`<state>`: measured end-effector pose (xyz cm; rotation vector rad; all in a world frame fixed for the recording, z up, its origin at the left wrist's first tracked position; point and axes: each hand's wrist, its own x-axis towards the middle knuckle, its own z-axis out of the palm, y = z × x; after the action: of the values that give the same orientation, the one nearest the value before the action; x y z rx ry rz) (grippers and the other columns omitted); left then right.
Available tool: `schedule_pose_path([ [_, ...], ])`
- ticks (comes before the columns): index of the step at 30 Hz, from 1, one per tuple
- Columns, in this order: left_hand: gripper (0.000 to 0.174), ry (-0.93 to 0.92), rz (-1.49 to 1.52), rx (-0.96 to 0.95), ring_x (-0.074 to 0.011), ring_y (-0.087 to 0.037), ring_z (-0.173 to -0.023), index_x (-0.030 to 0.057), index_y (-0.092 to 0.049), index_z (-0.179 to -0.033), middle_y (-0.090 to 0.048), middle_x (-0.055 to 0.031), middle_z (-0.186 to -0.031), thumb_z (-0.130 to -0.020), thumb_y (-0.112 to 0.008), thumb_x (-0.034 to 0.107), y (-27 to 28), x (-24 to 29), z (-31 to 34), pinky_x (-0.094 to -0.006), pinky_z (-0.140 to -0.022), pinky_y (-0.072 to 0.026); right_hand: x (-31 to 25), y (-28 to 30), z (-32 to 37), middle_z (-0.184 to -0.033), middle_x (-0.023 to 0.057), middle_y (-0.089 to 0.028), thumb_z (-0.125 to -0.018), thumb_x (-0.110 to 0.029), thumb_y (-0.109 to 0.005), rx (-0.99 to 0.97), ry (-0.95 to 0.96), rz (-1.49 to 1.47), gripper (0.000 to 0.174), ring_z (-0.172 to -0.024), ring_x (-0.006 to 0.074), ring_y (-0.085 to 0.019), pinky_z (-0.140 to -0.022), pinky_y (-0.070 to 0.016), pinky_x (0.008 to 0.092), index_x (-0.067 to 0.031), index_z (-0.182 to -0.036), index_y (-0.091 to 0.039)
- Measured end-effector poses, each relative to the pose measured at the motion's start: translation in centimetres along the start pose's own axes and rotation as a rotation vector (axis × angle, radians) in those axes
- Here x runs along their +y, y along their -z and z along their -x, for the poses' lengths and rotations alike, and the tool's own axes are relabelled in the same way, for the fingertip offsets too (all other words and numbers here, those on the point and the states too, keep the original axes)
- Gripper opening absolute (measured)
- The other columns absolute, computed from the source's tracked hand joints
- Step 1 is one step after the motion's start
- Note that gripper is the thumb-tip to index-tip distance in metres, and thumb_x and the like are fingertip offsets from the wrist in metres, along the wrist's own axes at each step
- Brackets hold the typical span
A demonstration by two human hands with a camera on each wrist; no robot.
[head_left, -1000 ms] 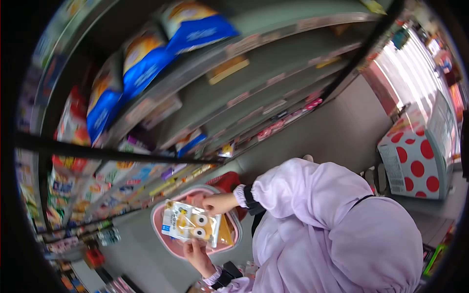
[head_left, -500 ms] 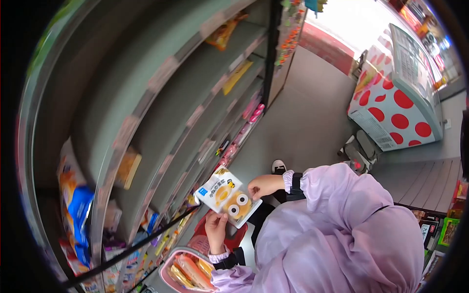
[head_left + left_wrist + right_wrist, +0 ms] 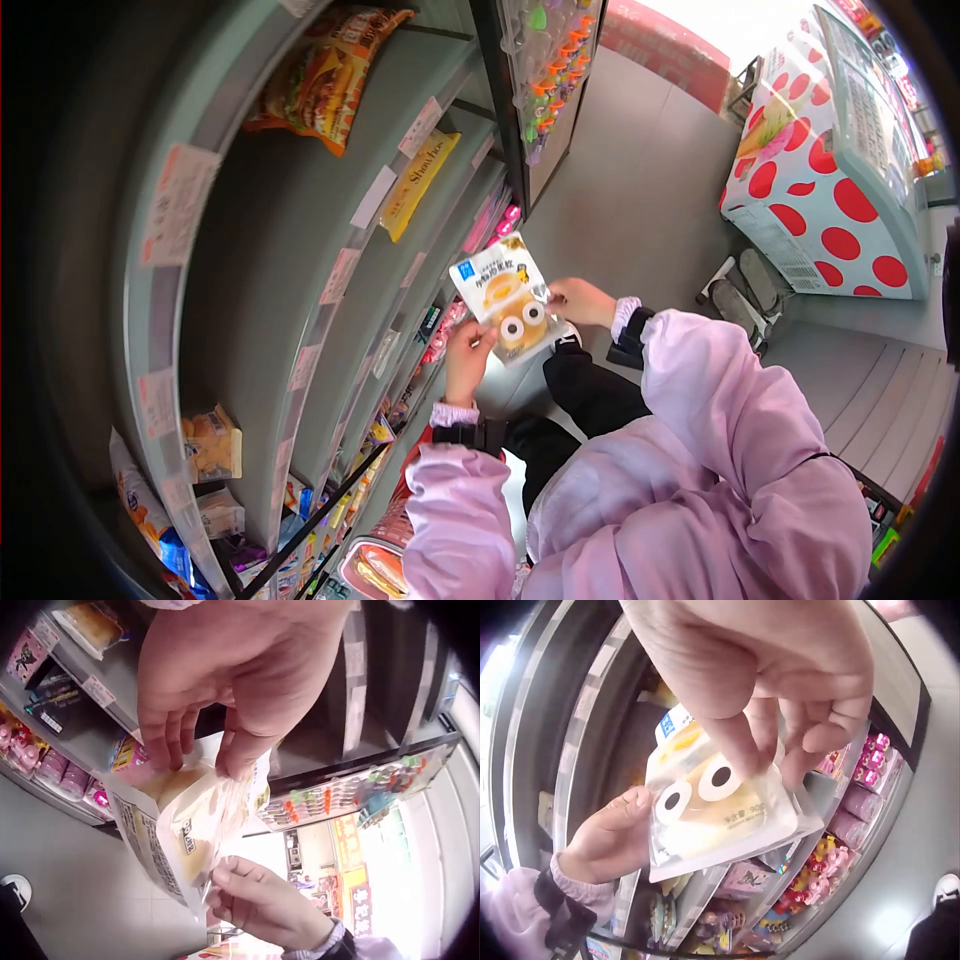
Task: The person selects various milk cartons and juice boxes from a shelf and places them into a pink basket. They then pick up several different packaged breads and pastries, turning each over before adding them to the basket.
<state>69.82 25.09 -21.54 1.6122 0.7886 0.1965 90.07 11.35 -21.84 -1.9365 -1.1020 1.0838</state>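
Note:
A packaged bread bun (image 3: 520,320) in a white and clear bag, with two printed cartoon eyes, is held up between both hands in front of the shelf. At its near left edge the left hand (image 3: 467,362) pinches it between thumb and fingers. The right hand (image 3: 585,302) pinches the opposite edge. Seen from the left wrist, the bag (image 3: 195,825) shows its printed back edge, with the right hand (image 3: 266,900) on its lower end. From the right wrist, the printed eyes (image 3: 721,777) face the camera and the left hand (image 3: 611,836) grips the far side.
Left of the hands, tall shelves carry a burger-picture bag (image 3: 325,85), a yellow packet (image 3: 420,185) and a bread pack (image 3: 213,443). A pink-rimmed basket (image 3: 350,570) with packets stands low by the left sleeve. A red-dotted freezer (image 3: 830,210) stands at right.
Both hands have carried the packaged bun up from over the basket to beside the shelf. The head view has swung, so the basket now sits at the bottom edge. Both hands keep hold.

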Motion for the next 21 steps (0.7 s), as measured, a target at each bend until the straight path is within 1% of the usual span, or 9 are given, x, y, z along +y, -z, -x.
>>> schedule_pose_path([
  [3, 0.013, 0.091, 0.158, 0.017, -0.0079, -0.048, -0.060, 0.0014, -0.056, -0.077, -0.055, -0.0001, -0.067, -0.078, -0.060, 0.014, -0.6, -1.7, -4.4, -0.0195, -0.056, -0.0386, 1.5, 1.0, -3.8, -0.070, 0.0169, -0.059, -0.069, -0.018, -0.058, 0.040, -0.036, 0.106, 0.020, -0.067, 0.0286, -0.058, -0.061, -0.0449, 0.0355, 0.0006, -0.075, -0.058],
  [6, 0.015, 0.268, 0.293, 0.091, -0.0063, -0.048, -0.058, 0.0024, -0.056, -0.079, -0.055, 0.0004, -0.067, -0.080, -0.058, 0.017, -0.5, -0.7, -7.7, -0.0199, -0.055, -0.0392, 2.4, 2.0, -7.8, -0.067, 0.0172, -0.058, -0.069, -0.016, -0.055, 0.074, -0.012, 0.159, 0.017, -0.065, 0.0279, -0.059, -0.059, -0.0454, 0.0349, -0.0006, -0.073, -0.059],
  [7, 0.015, 0.239, 0.309, 0.105, -0.0061, -0.048, -0.058, 0.0028, -0.056, -0.080, -0.055, 0.0000, -0.066, -0.080, -0.058, 0.018, -0.4, -0.7, -8.7, -0.0197, -0.054, -0.0390, 2.0, 2.6, -9.0, -0.066, 0.0168, -0.058, -0.069, -0.015, -0.054, 0.091, 0.010, 0.167, 0.015, -0.063, 0.0269, -0.059, -0.058, -0.0455, 0.0344, -0.0010, -0.072, -0.060],
  [9, 0.015, 0.181, 0.344, 0.136, -0.0059, -0.048, -0.057, 0.0036, -0.055, -0.081, -0.055, -0.0010, -0.066, -0.081, -0.057, 0.019, -0.1, -0.6, -10.3, -0.0194, -0.051, -0.0385, -0.2, 4.6, -10.6, -0.061, 0.0128, -0.057, -0.071, -0.012, -0.055, 0.060, -0.123, -0.033, 0.014, -0.057, 0.0208, -0.059, -0.055, -0.0455, 0.0316, 0.0006, -0.072, -0.059],
  [10, 0.015, 0.185, 0.327, 0.188, -0.0050, -0.046, -0.050, 0.0043, -0.054, -0.080, -0.055, -0.0011, -0.064, -0.082, -0.056, 0.019, -0.2, 0.8, -10.7, -0.0182, -0.043, -0.0353, -1.1, 5.2, -11.5, -0.059, 0.0108, -0.057, -0.072, -0.011, -0.055, 0.043, -0.190, -0.133, 0.013, -0.054, 0.0177, -0.058, -0.054, -0.0455, 0.0302, 0.0014, -0.072, -0.059],
  [14, 0.015, 0.093, 0.323, 0.350, -0.0028, -0.037, -0.039, 0.0054, -0.050, -0.075, -0.053, -0.0008, -0.061, -0.083, -0.054, 0.017, -0.3, 1.1, -12.3, -0.0185, -0.031, -0.0258, -0.8, 3.9, -14.9, -0.056, 0.0129, -0.054, -0.065, -0.004, -0.051, 0.278, -0.001, -0.216, 0.012, -0.052, 0.0221, -0.058, -0.051, -0.0452, 0.0291, -0.0012, -0.073, -0.060],
  [17, 0.014, 0.040, 0.368, 0.492, -0.0026, -0.036, -0.038, 0.0043, -0.051, -0.077, -0.053, -0.0005, -0.062, -0.082, -0.055, 0.017, -0.6, 1.2, -13.1, -0.0191, -0.031, -0.0252, -1.3, 3.2, -16.3, -0.061, 0.0149, -0.056, -0.065, -0.003, -0.052, 0.388, 0.060, -0.265, 0.013, -0.057, 0.0235, -0.059, -0.055, -0.0456, 0.0298, -0.0003, -0.075, -0.060],
  [18, 0.014, 0.048, 0.369, 0.493, -0.0043, -0.043, -0.044, 0.0031, -0.053, -0.079, -0.054, 0.0000, -0.067, -0.082, -0.055, 0.016, -0.4, 1.0, -13.3, -0.0195, -0.034, -0.0312, -1.2, 2.7, -16.8, -0.063, 0.0157, -0.056, -0.065, -0.003, -0.051, 0.431, 0.083, -0.268, 0.014, -0.059, 0.0241, -0.059, -0.056, -0.0457, 0.0302, 0.0000, -0.075, -0.060],
  [21, 0.017, -0.004, 0.322, 0.593, -0.0070, -0.048, -0.057, 0.0023, -0.057, -0.088, -0.057, -0.0018, -0.076, -0.082, -0.056, 0.018, -0.7, 0.4, -14.2, -0.0199, -0.047, -0.0400, -1.0, 2.2, -18.2, -0.070, 0.0176, -0.058, -0.066, -0.005, -0.053, 0.457, 0.116, -0.266, 0.014, -0.066, 0.0272, -0.058, -0.062, -0.0457, 0.0316, 0.0002, -0.077, -0.060],
])
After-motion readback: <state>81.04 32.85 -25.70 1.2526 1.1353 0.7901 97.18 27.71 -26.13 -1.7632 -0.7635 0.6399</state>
